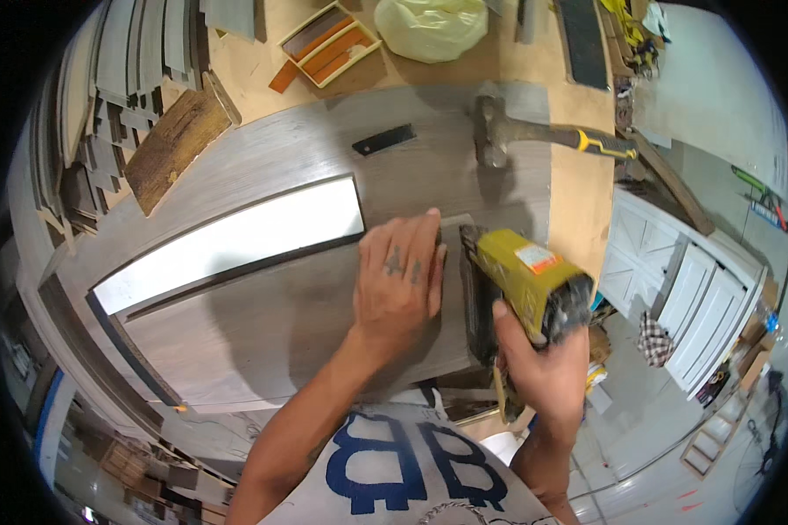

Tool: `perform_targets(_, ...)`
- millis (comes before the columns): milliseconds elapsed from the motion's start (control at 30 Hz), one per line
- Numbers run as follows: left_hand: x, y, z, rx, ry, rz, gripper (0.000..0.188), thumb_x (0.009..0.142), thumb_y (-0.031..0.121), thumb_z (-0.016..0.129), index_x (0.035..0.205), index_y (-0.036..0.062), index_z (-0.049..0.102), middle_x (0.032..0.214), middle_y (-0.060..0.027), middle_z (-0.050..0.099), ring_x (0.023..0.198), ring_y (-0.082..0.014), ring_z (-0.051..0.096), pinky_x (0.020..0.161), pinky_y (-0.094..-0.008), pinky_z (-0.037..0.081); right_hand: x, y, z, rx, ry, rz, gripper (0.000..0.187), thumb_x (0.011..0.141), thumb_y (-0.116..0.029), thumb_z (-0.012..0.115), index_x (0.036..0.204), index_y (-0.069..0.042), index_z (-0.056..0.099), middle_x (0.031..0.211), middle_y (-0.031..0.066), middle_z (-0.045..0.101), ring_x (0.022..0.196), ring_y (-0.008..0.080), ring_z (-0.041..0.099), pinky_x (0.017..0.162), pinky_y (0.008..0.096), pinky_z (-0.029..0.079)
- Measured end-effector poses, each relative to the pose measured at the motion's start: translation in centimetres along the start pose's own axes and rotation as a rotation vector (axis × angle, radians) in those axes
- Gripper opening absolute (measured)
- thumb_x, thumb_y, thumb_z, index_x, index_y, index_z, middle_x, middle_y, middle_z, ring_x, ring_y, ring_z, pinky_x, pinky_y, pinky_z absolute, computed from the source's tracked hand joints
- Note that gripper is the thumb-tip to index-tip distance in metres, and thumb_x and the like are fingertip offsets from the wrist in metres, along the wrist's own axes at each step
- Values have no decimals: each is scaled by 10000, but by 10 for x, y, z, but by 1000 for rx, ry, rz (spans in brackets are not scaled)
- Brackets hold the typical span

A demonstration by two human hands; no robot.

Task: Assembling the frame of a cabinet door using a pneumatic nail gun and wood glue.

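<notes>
Left hand (400, 278) flat, fingers together, pinning thin grey wood trim strip (451, 254) onto grey laminate door panel (263, 324), steadying it. Right hand (538, 363) clamped around yellow nail gun (521, 280), nose against strip edge.

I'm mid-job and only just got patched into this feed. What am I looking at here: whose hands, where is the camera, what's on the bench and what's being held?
No machine here: a person works with two bare hands. The single picture comes from a wide fisheye camera on the person's head, looking down, so straight edges bend near the rim.

The left hand lies flat on a grey wood-grain panel that has a long white opening. The right hand grips a yellow nail gun with its nose down at the panel's edge.

Farther back on the bench lie a hammer, a small black strip, a tray of orange pieces and a pale plastic bag. Stacked boards sit at the left.
</notes>
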State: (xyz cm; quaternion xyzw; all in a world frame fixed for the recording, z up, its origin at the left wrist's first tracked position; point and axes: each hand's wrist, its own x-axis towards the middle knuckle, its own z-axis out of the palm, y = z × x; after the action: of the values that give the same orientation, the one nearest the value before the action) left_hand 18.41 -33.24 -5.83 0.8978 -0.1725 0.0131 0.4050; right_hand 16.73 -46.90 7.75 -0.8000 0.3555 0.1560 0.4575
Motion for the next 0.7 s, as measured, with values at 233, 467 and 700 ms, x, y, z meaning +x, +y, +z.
perform_targets(233, 23, 14, -22, 225, -405, 106, 593, 794, -8, 662, 1354, 147, 544, 1273, -134, 554, 1148, -343, 516, 1001, -434, 408, -35, 45, -43, 312, 54, 125, 143, 909, -132, 689, 904, 8, 660, 672, -3, 612, 536, 61, 555, 483, 239, 440)
perform_targets(467, 95, 14, -30, 232, -908, 354, 430, 758, 59, 713, 1176, 152, 666, 1359, -135, 512, 1224, -352, 480, 1033, -461, 408, -97, 126, -64, 211, 213, 215, 201, 885, -155, 706, 850, 39, 668, 638, 26, 639, 549, 102, 598, 525, 297, 482)
perform_targets(700, 19, 35, -19, 223, -705, 673, 551, 747, 298, 781, 1222, 70, 621, 1385, -131, 497, 1333, -333, 420, 1143, -528, 256, -175, 165, -25, 552, 297, 182, 228, 853, -59, 714, 1049, 54, 681, 883, 90, 731, 762, 93, 647, 705, 269, 517)
